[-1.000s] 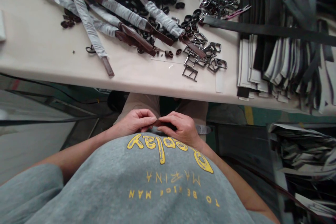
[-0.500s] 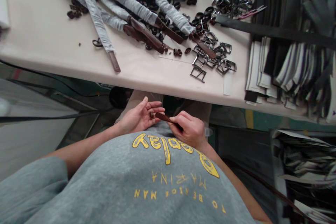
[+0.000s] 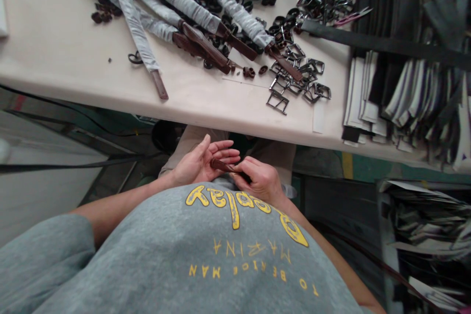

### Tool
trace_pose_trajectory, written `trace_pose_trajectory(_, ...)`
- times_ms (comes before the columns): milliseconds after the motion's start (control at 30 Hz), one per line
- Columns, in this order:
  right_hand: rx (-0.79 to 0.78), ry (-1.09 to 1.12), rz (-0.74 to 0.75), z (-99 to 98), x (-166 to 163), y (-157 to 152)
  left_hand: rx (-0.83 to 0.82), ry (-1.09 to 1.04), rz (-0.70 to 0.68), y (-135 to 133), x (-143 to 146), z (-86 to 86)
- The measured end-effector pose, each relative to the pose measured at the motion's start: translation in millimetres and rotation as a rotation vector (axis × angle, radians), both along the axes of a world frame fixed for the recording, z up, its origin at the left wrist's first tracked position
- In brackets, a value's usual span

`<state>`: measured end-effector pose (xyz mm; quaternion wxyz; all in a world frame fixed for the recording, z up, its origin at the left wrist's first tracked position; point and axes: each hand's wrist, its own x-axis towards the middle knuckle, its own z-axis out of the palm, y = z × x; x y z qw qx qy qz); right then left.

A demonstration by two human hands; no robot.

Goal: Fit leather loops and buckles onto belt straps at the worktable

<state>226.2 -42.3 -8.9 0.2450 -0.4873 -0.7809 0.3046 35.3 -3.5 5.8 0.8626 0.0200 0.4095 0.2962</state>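
Observation:
My right hand is closed around a brown leather belt, gripping it just behind its flat end. That end points left and lies over the palm of my left hand. The left palm faces up with thumb and fingers stretched out. Where the belt end meets the palm, the small brown loop seen there earlier can no longer be told apart from the belt. Both hands are low in front of the grey shirt, below the table's front edge.
On the table lie brown belts in white wrapping, metal buckles, black loops and pink-handled scissors. Stacked dark straps fill the right side. A bin of strips stands at lower right.
My right hand has moved slightly left, bringing the belt end over the left palm and the small brown loop. The left hand has shifted a little to the right, its fingers still extended.

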Motion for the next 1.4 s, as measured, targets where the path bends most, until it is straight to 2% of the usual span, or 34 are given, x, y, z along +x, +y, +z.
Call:
trace_pose_trajectory(267,-0.089,0.105,-0.041,-4.8,-3,1,0.249,0.063,-0.008,-8,1,-8.4)
trace_pose_trajectory(500,-0.078,0.204,-0.042,-2.3,-6,0,0.387,-0.004,-0.171,-12,-1,-6.7)
trace_pose_trajectory(567,-0.043,0.162,-0.064,-2.5,-5,-1,0.376,-0.012,-0.141,-11,0,-8.0)
trace_pose_trajectory(733,-0.006,0.059,-0.075,-6.6,-3,-2,0.202,0.007,0.028,-7,4,-15.8)
trace_pose_trajectory(867,0.015,0.005,-0.055,-10.3,-3,-2,0.127,0.022,0.069,-7,7,-17.7)
trace_pose_trajectory(1033,0.048,-0.088,-0.041,-12.1,-1,-3,0.12,0.134,0.114,-5,8,-14.8)
trace_pose_trajectory(1200,0.033,-0.13,-0.045,-10.7,3,-5,0.106,0.281,0.054,-3,2,-18.2)
trace_pose_trajectory(1300,-0.033,-0.034,-0.077,-10.3,3,-5,0.147,0.345,-0.017,-6,-5,-21.6)
trace_pose_trajectory(1400,-0.177,0.108,-0.14,-9.8,0,-4,0.26,0.374,-0.127,-10,-11,-24.4)
